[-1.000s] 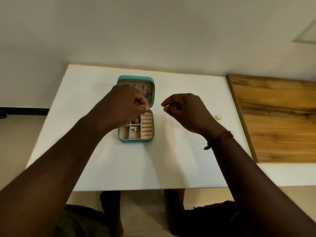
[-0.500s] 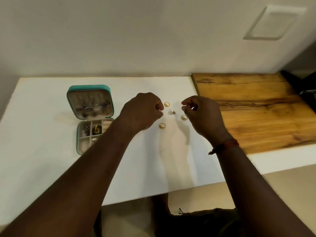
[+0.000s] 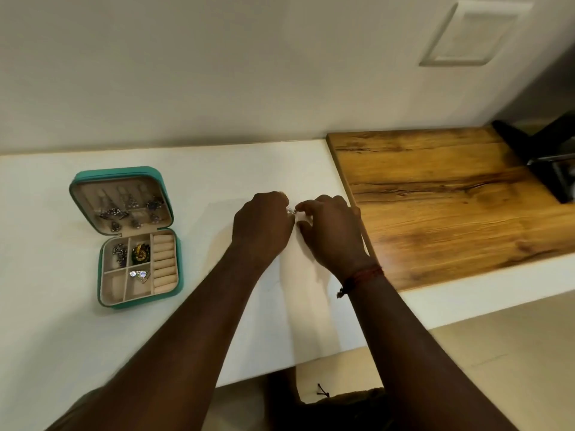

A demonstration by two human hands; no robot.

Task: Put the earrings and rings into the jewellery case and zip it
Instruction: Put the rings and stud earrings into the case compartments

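Both hands work close together at the centre of the frame, knuckles up, low over the white table [image 3: 217, 169]. The right hand [image 3: 329, 231] has thumb and forefinger pressed together on a small shiny piece [image 3: 291, 209], most likely an earring, at the gap between the two hands. The left hand [image 3: 264, 225] is curled with its fingertips tucked under; whether it grips anything cannot be told. Bringing both hands to one tiny item suggests it is fiddly to lift off the smooth, hard tabletop.

The jewellery case [image 3: 118, 174] sits well apart from the hands, at the left of the frame, unzipped. Its lid stands tilted back so the inside stays reachable. It is a small rounded square with a teal shell and a soft beige lining. Dark metal earrings [image 3: 124, 209] hang in the lid. The base is split into little square compartments, some filled, beside a column of padded rolls [image 3: 164, 262] meant for rings, which look empty. A glossy, knotted wooden board [image 3: 451, 197] fills the right of the frame.
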